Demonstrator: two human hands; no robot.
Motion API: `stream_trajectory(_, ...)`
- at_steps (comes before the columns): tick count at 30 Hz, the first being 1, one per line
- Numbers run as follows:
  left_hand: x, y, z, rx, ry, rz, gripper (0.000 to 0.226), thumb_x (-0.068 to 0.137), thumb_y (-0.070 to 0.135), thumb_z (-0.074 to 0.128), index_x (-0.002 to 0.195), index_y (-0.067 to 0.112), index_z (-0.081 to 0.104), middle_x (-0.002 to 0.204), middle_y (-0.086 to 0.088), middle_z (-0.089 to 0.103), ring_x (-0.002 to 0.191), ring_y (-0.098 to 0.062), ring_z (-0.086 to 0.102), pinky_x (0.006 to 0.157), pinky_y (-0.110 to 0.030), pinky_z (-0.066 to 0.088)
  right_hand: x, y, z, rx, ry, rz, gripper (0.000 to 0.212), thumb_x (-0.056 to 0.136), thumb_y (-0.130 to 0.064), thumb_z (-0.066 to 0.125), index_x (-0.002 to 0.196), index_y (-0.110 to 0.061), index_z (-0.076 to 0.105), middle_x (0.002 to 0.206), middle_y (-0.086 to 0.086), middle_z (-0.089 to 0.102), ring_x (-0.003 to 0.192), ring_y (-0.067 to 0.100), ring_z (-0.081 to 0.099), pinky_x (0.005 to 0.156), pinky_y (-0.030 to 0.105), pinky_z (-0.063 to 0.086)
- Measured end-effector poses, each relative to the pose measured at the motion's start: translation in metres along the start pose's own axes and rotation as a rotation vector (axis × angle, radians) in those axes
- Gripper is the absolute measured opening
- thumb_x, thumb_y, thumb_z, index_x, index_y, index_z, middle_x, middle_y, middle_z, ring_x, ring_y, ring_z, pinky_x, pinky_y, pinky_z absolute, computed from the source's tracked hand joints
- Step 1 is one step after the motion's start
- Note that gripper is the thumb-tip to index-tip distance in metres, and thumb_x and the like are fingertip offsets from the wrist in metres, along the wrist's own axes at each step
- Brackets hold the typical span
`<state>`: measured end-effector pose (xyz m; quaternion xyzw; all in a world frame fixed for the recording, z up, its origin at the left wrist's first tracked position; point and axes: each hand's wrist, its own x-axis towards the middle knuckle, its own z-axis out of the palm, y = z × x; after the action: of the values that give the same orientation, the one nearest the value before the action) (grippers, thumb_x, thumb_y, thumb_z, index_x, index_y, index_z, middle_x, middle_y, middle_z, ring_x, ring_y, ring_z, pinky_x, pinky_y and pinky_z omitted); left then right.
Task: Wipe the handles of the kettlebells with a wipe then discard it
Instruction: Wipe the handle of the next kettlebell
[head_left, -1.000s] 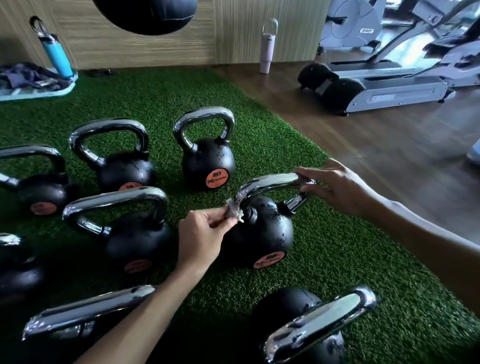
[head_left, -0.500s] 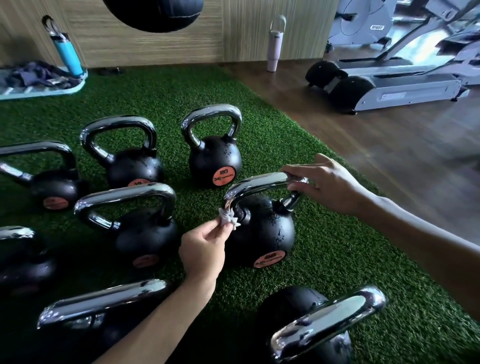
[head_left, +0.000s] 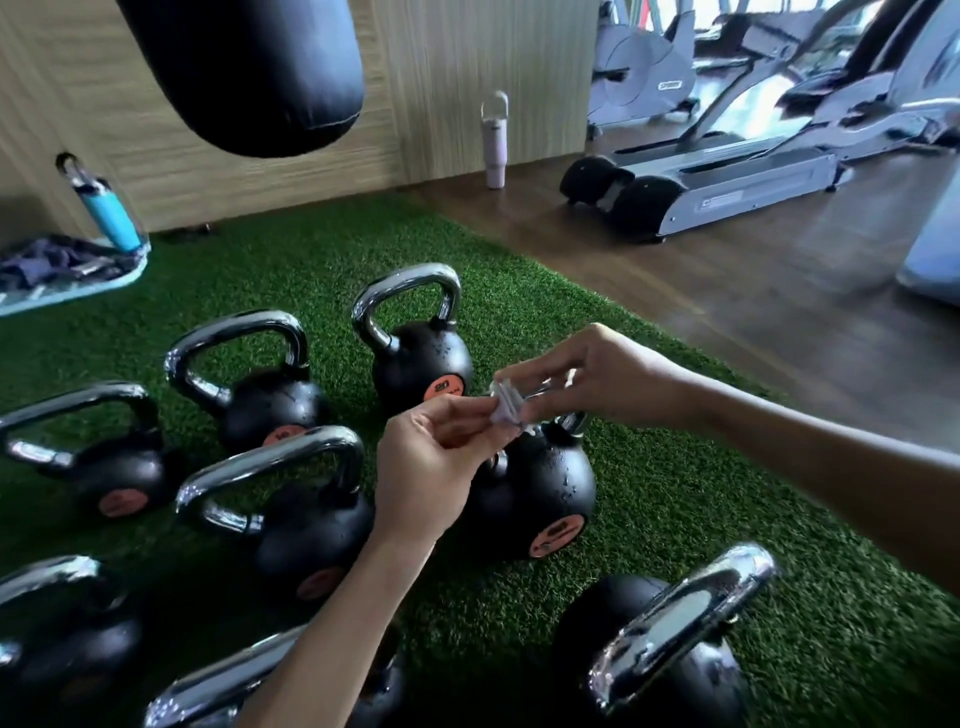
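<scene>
Both hands met above the black round kettlebell with the chrome handle (head_left: 540, 488) on the green artificial grass mat (head_left: 675, 493). The left hand (head_left: 431, 467) and the right hand (head_left: 597, 379) each pinched one side of the small white crumpled wipe (head_left: 505, 408) between fingertips. The wipe seemed to be lifted off the handle, but blur made this uncertain.

Kettlebells (head_left: 291, 509) crowd the left; green turf (head_left: 701, 493) lies open rightward.

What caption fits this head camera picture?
Both hands pinch a wipe above a kettlebell on green turf.
</scene>
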<state>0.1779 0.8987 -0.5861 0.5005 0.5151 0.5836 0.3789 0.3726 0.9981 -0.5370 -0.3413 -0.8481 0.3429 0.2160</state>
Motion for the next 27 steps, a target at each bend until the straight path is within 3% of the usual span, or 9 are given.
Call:
stream_trajectory(5, 0.007, 0.002, 0.001, 0.053, -0.083, -0.048, 0.031, 0.069, 0.018, 0.089, 0.098, 0.011, 0.079, 0.089, -0.002, 0.080, 0.088, -0.016, 0.077, 0.086, -0.030, 0.060, -0.011, 0.002, 0.009, -0.001, 0.121, 0.065, 0.037, 0.072, -0.032, 0.088, 0.108, -0.033, 0.078, 0.090, -0.017, 0.078, 0.080, 0.004, 0.073, 0.074, 0.030, 0.059)
stream_trajectory(10, 0.014, 0.006, -0.007, 0.289, -0.243, -0.042, 0.031, 0.078, 0.009, 0.084, 0.103, 0.027, 0.080, 0.092, 0.010, 0.079, 0.091, -0.013, 0.076, 0.090, -0.035, 0.060, -0.027, 0.005, 0.031, 0.009, 0.308, 0.124, 0.022, 0.075, -0.021, 0.087, 0.092, -0.034, 0.081, 0.071, -0.032, 0.069, 0.063, -0.010, 0.061, 0.060, 0.008, 0.045)
stream_trajectory(12, 0.023, 0.008, -0.017, 0.517, -0.233, 0.045, 0.035, 0.079, 0.021, 0.085, 0.107, 0.039, 0.078, 0.078, 0.021, 0.075, 0.078, 0.001, 0.071, 0.074, -0.014, 0.056, -0.030, 0.010, 0.034, -0.032, 0.469, 0.170, 0.024, 0.076, -0.018, 0.086, 0.092, -0.034, 0.081, 0.070, -0.028, 0.070, 0.062, -0.011, 0.063, 0.060, 0.007, 0.047)
stream_trajectory(14, 0.041, 0.008, -0.033, 0.761, -0.164, 0.093, 0.040, 0.076, 0.035, 0.087, 0.113, 0.043, 0.074, 0.066, 0.017, 0.070, 0.059, 0.008, 0.059, 0.056, -0.002, 0.040, -0.034, 0.017, 0.031, 0.016, 0.697, 0.277, 0.021, 0.077, -0.015, 0.085, 0.095, -0.026, 0.081, 0.077, -0.018, 0.074, 0.061, -0.014, 0.064, 0.055, 0.003, 0.046)
stream_trajectory(15, 0.050, 0.007, -0.042, 0.853, -0.187, 0.067, 0.046, 0.074, 0.042, 0.087, 0.118, 0.044, 0.072, 0.076, 0.017, 0.073, 0.061, 0.011, 0.057, 0.056, 0.000, 0.036, -0.035, 0.022, 0.030, 0.075, 0.789, 0.335, 0.020, 0.078, -0.014, 0.085, 0.096, -0.022, 0.081, 0.079, -0.013, 0.075, 0.057, -0.014, 0.063, 0.050, 0.004, 0.045)
stream_trajectory(18, 0.067, -0.011, -0.057, 0.907, -0.428, -0.073, 0.059, 0.068, 0.062, 0.081, 0.124, 0.051, 0.066, 0.115, 0.025, 0.072, 0.106, 0.006, 0.063, 0.080, -0.004, 0.038, -0.032, 0.033, 0.031, 0.150, 0.850, 0.448, 0.017, 0.079, -0.013, 0.084, 0.095, -0.019, 0.080, 0.081, -0.004, 0.077, 0.055, -0.008, 0.065, 0.048, 0.011, 0.051)
stream_trajectory(22, 0.069, -0.031, -0.057, 0.794, -0.438, -0.107, 0.056, 0.071, 0.066, 0.074, 0.123, 0.049, 0.067, 0.123, 0.022, 0.069, 0.117, 0.005, 0.060, 0.093, -0.016, 0.042, -0.020, 0.040, 0.035, 0.256, 0.847, 0.570, 0.014, 0.079, -0.011, 0.084, 0.087, -0.021, 0.078, 0.082, 0.000, 0.076, 0.066, 0.006, 0.070, 0.054, 0.018, 0.057)
stream_trajectory(24, 0.067, -0.035, -0.057, 0.770, -0.421, -0.123, 0.059, 0.068, 0.078, 0.071, 0.121, 0.053, 0.066, 0.115, 0.022, 0.073, 0.108, 0.008, 0.063, 0.095, -0.021, 0.046, -0.018, 0.042, 0.037, 0.456, 0.862, 0.621, 0.015, 0.079, -0.006, 0.083, 0.084, -0.019, 0.077, 0.085, 0.004, 0.076, 0.073, 0.014, 0.074, 0.063, 0.029, 0.063)
stream_trajectory(27, 0.061, -0.042, -0.055, 0.713, -0.346, -0.124, 0.060, 0.055, 0.095, 0.061, 0.107, 0.064, 0.066, 0.073, 0.013, 0.075, 0.071, -0.001, 0.068, 0.075, -0.028, 0.050, -0.016, 0.043, 0.046, 0.683, 0.914, 0.677, 0.018, 0.077, -0.001, 0.084, 0.081, -0.018, 0.077, 0.087, 0.005, 0.077, 0.080, 0.021, 0.077, 0.072, 0.040, 0.064)
